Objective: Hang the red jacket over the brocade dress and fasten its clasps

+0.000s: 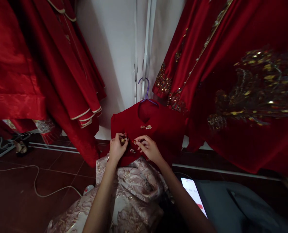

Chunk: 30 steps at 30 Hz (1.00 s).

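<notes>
A red garment (160, 118) with a round neckline hangs on a purple hanger (147, 94) in front of me. My left hand (117, 146) is closed in a pinch on a gold and red beaded fastener (123, 140) at the garment's left side. Close by on the right, my right hand (148, 147) pinches another small beaded fastener (135, 142), partly covered by the fingertips. A pearly fastener (146, 127) sits on the chest above my hands. Below and between them is a further sparkling fastener (132, 150).
Red garments (61, 64) hang on the left, and a gold-sequined red garment (231, 90) on the right. Pale brocade cloth (136, 179) lies beneath my forearms. A lit phone (193, 194) rests on a dark grey surface (221, 200). A white cable (38, 174) crosses the tiled floor.
</notes>
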Tool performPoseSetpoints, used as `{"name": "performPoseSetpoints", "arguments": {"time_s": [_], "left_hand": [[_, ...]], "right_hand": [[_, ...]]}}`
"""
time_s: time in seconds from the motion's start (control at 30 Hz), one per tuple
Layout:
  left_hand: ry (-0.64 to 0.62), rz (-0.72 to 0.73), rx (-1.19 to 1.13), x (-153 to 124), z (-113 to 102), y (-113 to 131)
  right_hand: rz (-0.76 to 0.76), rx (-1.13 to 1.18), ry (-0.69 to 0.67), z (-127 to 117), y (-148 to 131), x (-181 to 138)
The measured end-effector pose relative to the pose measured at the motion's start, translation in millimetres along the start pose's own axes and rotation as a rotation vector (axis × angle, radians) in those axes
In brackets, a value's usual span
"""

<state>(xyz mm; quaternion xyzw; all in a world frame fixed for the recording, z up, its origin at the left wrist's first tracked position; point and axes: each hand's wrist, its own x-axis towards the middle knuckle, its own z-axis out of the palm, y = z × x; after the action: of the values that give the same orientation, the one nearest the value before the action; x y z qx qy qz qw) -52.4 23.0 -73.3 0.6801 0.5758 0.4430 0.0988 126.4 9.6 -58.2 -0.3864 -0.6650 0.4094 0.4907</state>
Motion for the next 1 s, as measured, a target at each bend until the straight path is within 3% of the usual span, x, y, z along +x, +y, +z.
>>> {"name": "performPoseSetpoints", "arguments": {"time_s": [0.1, 0.37, 0.53, 0.77, 0.87, 1.0], "left_hand": [[0.018, -0.102, -0.055, -5, 3, 5], [0.028, -0.149, -0.377, -14, 7, 13], [0.013, -0.221, -0.453, -18, 4, 9], [-0.123, -0.217, -0.608, -13, -6, 12], [-0.089, -0.251, -0.63, -13, -4, 11], [0.059, -0.314, -0.57, -11, 1, 12]], "right_hand": [[0.008, -0.003, -0.013, 1, 0, -2], [0.035, 0.025, -0.024, -2, 1, -3], [0.032, 0.027, -0.026, -4, -2, -3], [0.035, 0.023, -0.024, -4, -4, -6], [0.031, 0.023, -0.028, -4, -5, -6], [0.02, 0.019, -0.027, -5, -7, -7]]}}
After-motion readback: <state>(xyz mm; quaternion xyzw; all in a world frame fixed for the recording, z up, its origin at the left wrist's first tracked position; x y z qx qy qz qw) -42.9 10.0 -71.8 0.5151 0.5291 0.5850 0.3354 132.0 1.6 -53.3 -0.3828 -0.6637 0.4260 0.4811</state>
